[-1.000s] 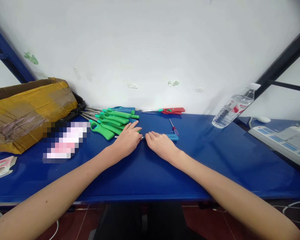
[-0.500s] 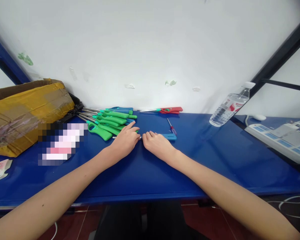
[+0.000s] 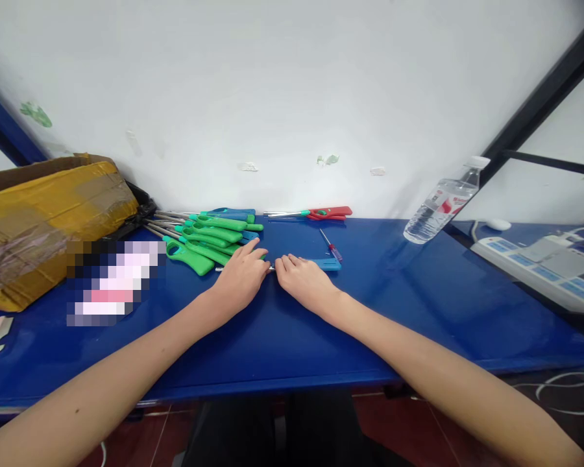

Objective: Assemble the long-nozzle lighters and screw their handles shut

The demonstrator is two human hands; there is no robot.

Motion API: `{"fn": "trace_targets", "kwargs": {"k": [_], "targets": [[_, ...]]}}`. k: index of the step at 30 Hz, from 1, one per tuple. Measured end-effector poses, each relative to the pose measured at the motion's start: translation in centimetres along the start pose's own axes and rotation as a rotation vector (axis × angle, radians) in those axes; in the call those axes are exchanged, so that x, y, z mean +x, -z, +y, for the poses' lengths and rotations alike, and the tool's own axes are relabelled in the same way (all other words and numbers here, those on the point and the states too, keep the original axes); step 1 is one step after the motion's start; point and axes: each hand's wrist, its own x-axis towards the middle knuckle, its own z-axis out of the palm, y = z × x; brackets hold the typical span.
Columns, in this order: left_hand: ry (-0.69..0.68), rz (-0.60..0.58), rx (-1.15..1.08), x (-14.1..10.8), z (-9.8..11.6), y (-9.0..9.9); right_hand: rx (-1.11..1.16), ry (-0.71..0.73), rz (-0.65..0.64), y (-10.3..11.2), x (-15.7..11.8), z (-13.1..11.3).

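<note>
A long-necked blue lighter lies across the blue table in front of me, its metal tube pointing left. My right hand is closed over the front of its handle. On the tube side, my left hand pinches the metal with thumb and forefinger, while other fingers stretch forward. The hands nearly meet, and they hide the middle of the lighter. Just beyond my left hand is a pile of green lighters with a few blue ones. A small screwdriver rests behind the blue handle.
Against the wall lies a red lighter. A taped cardboard box stands at left, near a blurred-out patch. On the right, a water bottle leans against a dark frame bar, beside a power strip. The table's front edge runs below my forearms.
The view has shifted slightly, moving everything a little to the left in the picture. Both hands keep nearly the same hold on the blue lighter.
</note>
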Motion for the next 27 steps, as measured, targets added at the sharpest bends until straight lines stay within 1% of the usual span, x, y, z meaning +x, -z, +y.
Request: {"fn": "trace_targets", "kwargs": {"k": [3, 6, 8, 10, 12, 15, 18, 23, 27], "targets": [[0.013, -0.018, -0.041, 0.0, -0.1, 0.3, 0.095, 0.030, 0.019, -0.3, -0.2, 1.0], [0.021, -0.037, -0.049, 0.1, -0.1, 0.7, 0.218, 0.062, 0.091, -0.3, -0.7, 2.9], [0.023, -0.047, -0.044, 0.1, -0.1, 0.8, 0.257, 0.053, 0.123, -0.1, -1.1, 4.3], [0.027, -0.054, -0.044, 0.1, 0.0, 0.9, 0.296, 0.010, 0.088, 0.2, -1.5, 5.4], [0.033, -0.054, -0.051, 0.1, 0.2, 0.9, 0.316, -0.033, 0.016, 0.7, -1.8, 6.1], [0.035, -0.051, -0.057, 0.1, 0.2, 0.9, 0.294, -0.045, -0.078, 1.5, -1.8, 6.0], [0.025, -0.052, -0.045, 0.2, 0.1, 0.8, 0.205, -0.024, -0.131, 1.7, -1.5, 5.2], [0.015, -0.042, -0.028, 0.4, -0.3, 0.7, -0.041, 0.023, -0.156, 1.1, -1.1, 3.8], [0.025, -0.050, -0.022, 0.4, -0.2, 0.6, -0.124, 0.037, -0.153, 1.0, -1.0, 3.2]]}}
